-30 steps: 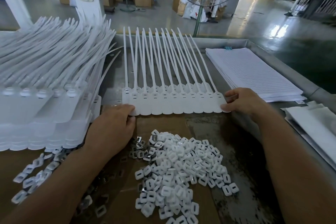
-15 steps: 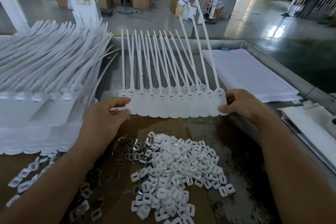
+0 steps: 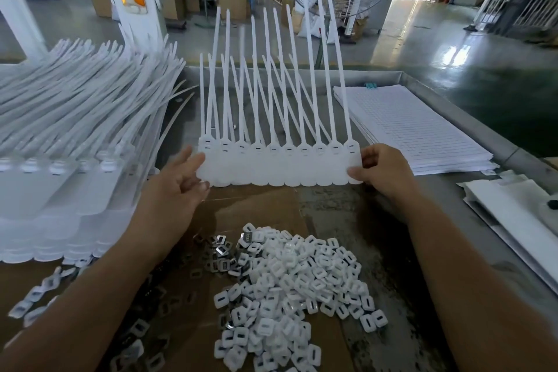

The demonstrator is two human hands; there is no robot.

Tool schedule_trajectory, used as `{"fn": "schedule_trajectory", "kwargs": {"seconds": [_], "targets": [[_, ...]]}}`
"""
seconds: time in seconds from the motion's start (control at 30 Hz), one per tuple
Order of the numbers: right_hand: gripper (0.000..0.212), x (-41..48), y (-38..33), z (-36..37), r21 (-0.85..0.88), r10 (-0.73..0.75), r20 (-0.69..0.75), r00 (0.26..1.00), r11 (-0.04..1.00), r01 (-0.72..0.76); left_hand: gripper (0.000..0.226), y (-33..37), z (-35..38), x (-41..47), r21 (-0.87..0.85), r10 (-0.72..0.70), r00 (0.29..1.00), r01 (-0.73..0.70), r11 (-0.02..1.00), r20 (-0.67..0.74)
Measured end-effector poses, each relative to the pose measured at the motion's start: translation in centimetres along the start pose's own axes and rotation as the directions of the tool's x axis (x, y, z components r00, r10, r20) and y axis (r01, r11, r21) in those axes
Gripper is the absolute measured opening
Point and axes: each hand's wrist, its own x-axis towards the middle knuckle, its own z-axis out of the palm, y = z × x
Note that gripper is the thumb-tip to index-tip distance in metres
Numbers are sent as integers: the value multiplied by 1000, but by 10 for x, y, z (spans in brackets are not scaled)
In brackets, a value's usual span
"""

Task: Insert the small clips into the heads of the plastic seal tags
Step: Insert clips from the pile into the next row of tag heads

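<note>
Your right hand (image 3: 382, 174) pinched the tag strip (image 3: 279, 164) upright by its right end, slots facing you, likely for loading. Your left hand (image 3: 178, 184) hung spread-fingered at its left end.

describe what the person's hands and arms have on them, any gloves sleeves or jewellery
Nothing is worn that shows. The left hand and right hand are bare, with no gloves and no rings on the fingers in view. The left forearm and right forearm are bare down to the picture's edge: no sleeves, watch or wristband. Nails look short and unpainted.
</note>
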Motion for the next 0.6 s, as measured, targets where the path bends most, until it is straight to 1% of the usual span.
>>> {"fn": "schedule_trajectory", "kwargs": {"seconds": [0.03,0.13,0.2,0.27,0.33,0.4,0.47,0.53,0.57,0.6], "targets": [[28,-1,0,4,11,-5,-27,1000,1000,5,50,-1,0,1,-1,-11,1000,11,1000,20],[28,-2,0,10,-40,-26,-103,994,999,22,49,-4,0,3,80,-13,998,7,997,68],[28,-2,-1,10,-78,-59,-150,987,996,48,45,-5,0,2,75,-11,996,4,997,83],[26,-3,-3,9,-152,-121,-179,976,984,94,39,-5,0,1,126,35,997,-44,991,71],[21,-6,-6,9,-186,-211,-172,962,966,179,33,-4,1,-1,237,100,994,-108,966,42],[17,-10,-11,12,-212,-329,-115,937,930,301,30,-2,2,-3,319,128,990,-138,938,53],[18,-13,-15,19,-245,-411,17,911,882,403,30,-2,3,-4,367,131,985,-163,916,112],[22,-13,-16,28,-305,-445,189,876,821,483,32,-4,5,-4,403,112,975,-182,897,192],[24,-12,-15,32,-322,-435,248,865,805,498,33,-5,5,-4,421,102,971,-187,888,218],[25,-11,-14,33,-318,-414,274,868,813,488,33,-5,5,-3,433,95,968,-191,881,233]]}}
